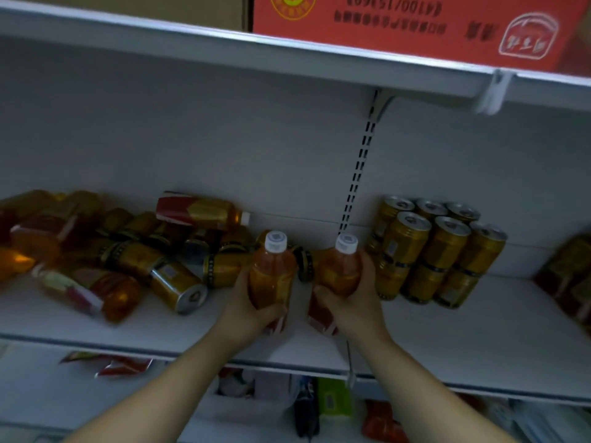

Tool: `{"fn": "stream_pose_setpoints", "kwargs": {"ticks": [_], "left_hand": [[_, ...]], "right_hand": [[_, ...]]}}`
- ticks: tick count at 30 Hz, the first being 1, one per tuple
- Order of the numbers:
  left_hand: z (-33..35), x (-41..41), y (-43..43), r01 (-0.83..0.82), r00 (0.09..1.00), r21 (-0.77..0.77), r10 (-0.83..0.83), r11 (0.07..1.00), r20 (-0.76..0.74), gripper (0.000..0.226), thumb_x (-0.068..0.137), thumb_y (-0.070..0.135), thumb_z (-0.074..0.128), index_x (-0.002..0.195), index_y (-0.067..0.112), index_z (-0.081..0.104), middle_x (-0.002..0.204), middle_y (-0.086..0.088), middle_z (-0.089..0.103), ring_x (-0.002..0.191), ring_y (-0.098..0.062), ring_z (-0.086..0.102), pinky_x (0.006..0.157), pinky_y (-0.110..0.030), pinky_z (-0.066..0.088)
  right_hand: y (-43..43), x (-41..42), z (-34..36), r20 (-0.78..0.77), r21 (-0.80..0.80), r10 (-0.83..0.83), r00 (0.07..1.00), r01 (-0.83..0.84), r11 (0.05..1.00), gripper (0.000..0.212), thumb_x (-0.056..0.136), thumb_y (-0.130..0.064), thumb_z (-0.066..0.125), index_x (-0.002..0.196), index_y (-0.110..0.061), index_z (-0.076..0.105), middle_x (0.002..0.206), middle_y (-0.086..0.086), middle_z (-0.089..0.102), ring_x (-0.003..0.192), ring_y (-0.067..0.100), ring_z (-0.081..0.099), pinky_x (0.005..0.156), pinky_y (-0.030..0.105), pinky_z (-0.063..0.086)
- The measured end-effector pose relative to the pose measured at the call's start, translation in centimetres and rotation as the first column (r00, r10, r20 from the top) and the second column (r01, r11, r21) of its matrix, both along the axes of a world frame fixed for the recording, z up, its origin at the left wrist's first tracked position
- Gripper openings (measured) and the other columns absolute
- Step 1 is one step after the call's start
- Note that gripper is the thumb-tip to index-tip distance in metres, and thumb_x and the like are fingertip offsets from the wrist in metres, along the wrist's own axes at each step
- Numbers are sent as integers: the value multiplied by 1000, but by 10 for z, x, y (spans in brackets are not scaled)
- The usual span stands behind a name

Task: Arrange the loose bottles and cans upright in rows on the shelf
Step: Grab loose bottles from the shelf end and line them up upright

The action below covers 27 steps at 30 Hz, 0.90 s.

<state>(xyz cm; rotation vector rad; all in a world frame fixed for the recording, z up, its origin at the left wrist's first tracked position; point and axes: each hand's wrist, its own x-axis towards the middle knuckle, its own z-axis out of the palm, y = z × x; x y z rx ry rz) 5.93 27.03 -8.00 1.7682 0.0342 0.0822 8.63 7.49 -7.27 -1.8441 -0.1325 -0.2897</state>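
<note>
My left hand point(248, 310) grips an upright amber drink bottle point(271, 271) with a white cap, held over the white shelf point(479, 340). My right hand point(355, 302) grips a second upright bottle of the same kind point(340, 270) just to its right. Both bottles stand side by side near the shelf's middle. Left of them lies a jumbled pile of gold cans point(179, 282) and fallen bottles point(198, 211). To the right, gold cans point(441, 247) stand upright in stacked rows.
An upper shelf point(287, 55) hangs overhead with a red carton point(415, 24) on it. More red-labelled items point(569, 276) sit at the far right. Bare shelf surface lies in front of the standing cans. A lower shelf holds mixed goods point(319, 404).
</note>
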Motion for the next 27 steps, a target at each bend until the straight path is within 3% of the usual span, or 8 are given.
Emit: {"fn": "stream_pose_setpoints", "kwargs": {"ticks": [3, 8, 10, 13, 19, 22, 24, 27], "left_hand": [[7, -3, -5, -28, 999, -23, 27, 999, -26, 75, 70, 15, 80, 129, 31, 36, 107, 15, 58, 89, 6, 57, 61, -9, 45], [22, -16, -41, 71, 996, -43, -69, 997, 51, 57, 69, 23, 81, 109, 45, 47, 103, 20, 60, 89, 5, 59, 69, -18, 47], [31, -17, -66, 137, 988, -67, -132, 988, 75, 52, 70, 24, 80, 105, 46, 50, 105, 18, 63, 92, 1, 62, 75, -24, 50], [45, -21, -115, 232, 972, -134, -224, 963, 71, 63, 68, 31, 80, 121, 35, 47, 115, 9, 61, 102, -12, 59, 86, -36, 48], [71, -43, -222, 390, 918, -138, -372, 910, 140, 54, 69, 22, 80, 105, 40, 45, 96, 23, 56, 77, 13, 57, 59, -7, 44], [71, -53, -274, 470, 881, -122, -456, 874, 129, 65, 68, 16, 81, 117, 34, 44, 104, 14, 58, 89, 3, 58, 71, -18, 47], [68, -58, -312, 504, 862, -105, -493, 857, 117, 69, 68, 15, 81, 121, 31, 41, 107, 9, 58, 94, -5, 58, 78, -28, 48], [58, -63, -378, 524, 852, -101, -518, 846, 79, 67, 68, 16, 81, 115, 35, 37, 102, 13, 55, 89, -3, 56, 80, -35, 50]], "right_hand": [[-14, -5, 5, -9, 66, -35, 999, 36, 997, 84, 70, -19, 82, 117, -65, 29, 111, -32, 50, 92, -23, 51, 67, 3, 41], [-64, -37, 24, -20, 120, -218, 976, 219, 968, 75, 68, -19, 83, 123, -45, 39, 103, -29, 55, 85, -21, 54, 66, 9, 42], [-88, -56, 32, -11, 113, -306, 952, 305, 946, 73, 67, -20, 83, 115, -53, 39, 105, -24, 57, 85, -16, 57, 68, 16, 44], [-128, -90, 44, -26, 102, -433, 901, 434, 895, 68, 65, -23, 83, 102, -60, 40, 99, -21, 58, 82, -10, 59, 64, 18, 45], [-217, -150, 60, -27, 74, -617, 786, 617, 783, 70, 63, -34, 84, 109, -58, 37, 101, -20, 56, 88, 1, 56, 68, 25, 45], [-268, -170, 61, -11, 88, -673, 740, 671, 737, 71, 66, -31, 84, 121, -43, 40, 104, -19, 55, 92, 0, 54, 67, 21, 42], [-305, -181, 61, -18, 88, -688, 726, 686, 722, 70, 69, -32, 83, 122, -43, 39, 106, -20, 53, 92, -1, 52, 68, 23, 41], [-369, -194, 59, -22, 48, -692, 721, 692, 720, 70, 69, -34, 82, 120, -47, 36, 104, -23, 50, 89, -3, 49, 70, 26, 39]]}}
